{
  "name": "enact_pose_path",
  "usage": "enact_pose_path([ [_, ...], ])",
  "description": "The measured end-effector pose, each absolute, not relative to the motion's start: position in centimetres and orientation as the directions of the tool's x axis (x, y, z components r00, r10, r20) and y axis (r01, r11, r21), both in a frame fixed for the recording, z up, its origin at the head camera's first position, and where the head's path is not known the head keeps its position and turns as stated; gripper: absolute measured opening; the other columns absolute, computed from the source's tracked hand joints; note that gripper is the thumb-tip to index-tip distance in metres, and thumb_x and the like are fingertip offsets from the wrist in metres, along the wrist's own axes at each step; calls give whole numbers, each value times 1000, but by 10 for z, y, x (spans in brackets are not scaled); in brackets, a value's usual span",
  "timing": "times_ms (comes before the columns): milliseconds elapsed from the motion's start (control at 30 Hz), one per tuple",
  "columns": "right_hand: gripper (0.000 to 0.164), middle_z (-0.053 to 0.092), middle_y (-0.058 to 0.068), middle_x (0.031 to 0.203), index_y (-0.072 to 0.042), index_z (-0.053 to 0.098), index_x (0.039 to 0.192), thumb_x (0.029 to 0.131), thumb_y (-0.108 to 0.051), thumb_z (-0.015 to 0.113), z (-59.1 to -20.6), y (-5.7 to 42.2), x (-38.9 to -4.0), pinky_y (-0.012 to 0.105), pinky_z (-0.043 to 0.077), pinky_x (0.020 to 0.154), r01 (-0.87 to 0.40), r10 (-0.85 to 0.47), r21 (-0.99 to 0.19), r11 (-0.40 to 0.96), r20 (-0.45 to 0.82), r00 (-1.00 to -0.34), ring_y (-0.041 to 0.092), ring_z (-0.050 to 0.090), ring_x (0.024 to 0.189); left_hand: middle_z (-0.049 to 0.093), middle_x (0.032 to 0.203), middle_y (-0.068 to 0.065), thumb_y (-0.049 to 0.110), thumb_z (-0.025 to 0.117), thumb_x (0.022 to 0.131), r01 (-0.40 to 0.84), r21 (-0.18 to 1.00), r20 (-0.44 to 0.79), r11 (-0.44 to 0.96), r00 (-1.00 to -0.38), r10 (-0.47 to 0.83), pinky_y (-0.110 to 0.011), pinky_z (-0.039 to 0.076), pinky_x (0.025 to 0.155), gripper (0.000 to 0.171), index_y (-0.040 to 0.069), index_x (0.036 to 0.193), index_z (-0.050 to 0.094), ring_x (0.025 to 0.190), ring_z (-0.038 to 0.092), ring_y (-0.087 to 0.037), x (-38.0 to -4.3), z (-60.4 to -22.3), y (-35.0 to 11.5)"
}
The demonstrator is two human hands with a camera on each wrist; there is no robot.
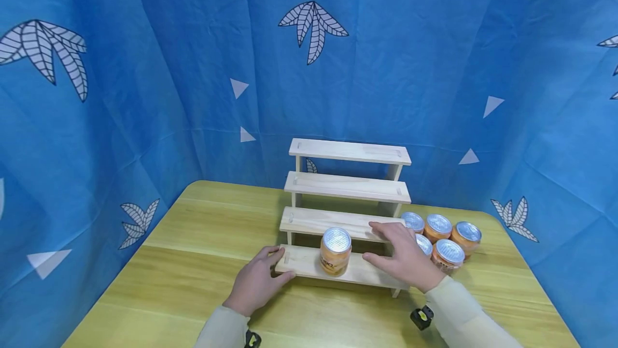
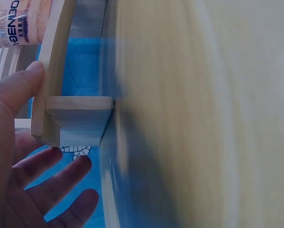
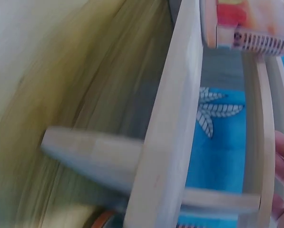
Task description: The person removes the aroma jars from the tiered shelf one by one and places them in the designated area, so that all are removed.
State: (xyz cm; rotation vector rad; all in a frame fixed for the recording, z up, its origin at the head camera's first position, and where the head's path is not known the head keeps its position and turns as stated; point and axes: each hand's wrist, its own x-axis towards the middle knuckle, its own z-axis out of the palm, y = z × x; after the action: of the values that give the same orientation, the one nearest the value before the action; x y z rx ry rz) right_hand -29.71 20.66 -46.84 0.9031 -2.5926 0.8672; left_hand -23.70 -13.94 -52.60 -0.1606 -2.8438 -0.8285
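Observation:
A pale wooden stepped stand (image 1: 347, 183) with several shelves stands on the table. On its lowest shelf sits an upright orange can (image 1: 335, 252) with a silvery ridged lid; part of its label shows in the left wrist view. My left hand (image 1: 255, 282) holds the left end of that shelf, thumb at the front edge and index finger round the end, other fingers spread. Over the right part of the stand, my right hand (image 1: 403, 254) has its fingers extended at the second shelf and its thumb above the lowest one. Nothing is in its grasp.
Several more orange cans (image 1: 449, 252) stand grouped to the right of the stand, partly behind my right hand. Blue patterned cloth (image 1: 338, 90) hangs behind and at both sides of the yellowish wooden table (image 1: 207, 230).

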Motion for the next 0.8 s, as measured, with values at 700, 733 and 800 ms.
enact_pose_path([
  [700,74,64,-4,125,-11,53,144,85,-49,78,-468,161,-296,49,38,98,-686,-539,-464,561,425,-727,19,54,119,56,143,-9,59,73,85,147,523,201,840,-979,46,-48,55,95,75,11,140,60,123,60,-33,-237,-527,-140],
  [733,75,64,-4,126,-11,53,144,85,-50,78,-468,158,-296,48,38,98,-689,-544,-463,558,423,-725,19,54,119,56,143,-9,59,73,85,151,522,204,840,-978,49,-48,55,95,75,10,140,60,122,61,-33,-237,-527,-140],
  [800,77,63,-4,127,-12,54,143,83,-52,79,-468,153,-296,47,38,97,-690,-550,-465,555,417,-723,18,54,119,56,142,-9,59,73,85,156,521,205,839,-977,54,-48,55,95,74,10,140,60,122,61,-32,-238,-527,-140],
])
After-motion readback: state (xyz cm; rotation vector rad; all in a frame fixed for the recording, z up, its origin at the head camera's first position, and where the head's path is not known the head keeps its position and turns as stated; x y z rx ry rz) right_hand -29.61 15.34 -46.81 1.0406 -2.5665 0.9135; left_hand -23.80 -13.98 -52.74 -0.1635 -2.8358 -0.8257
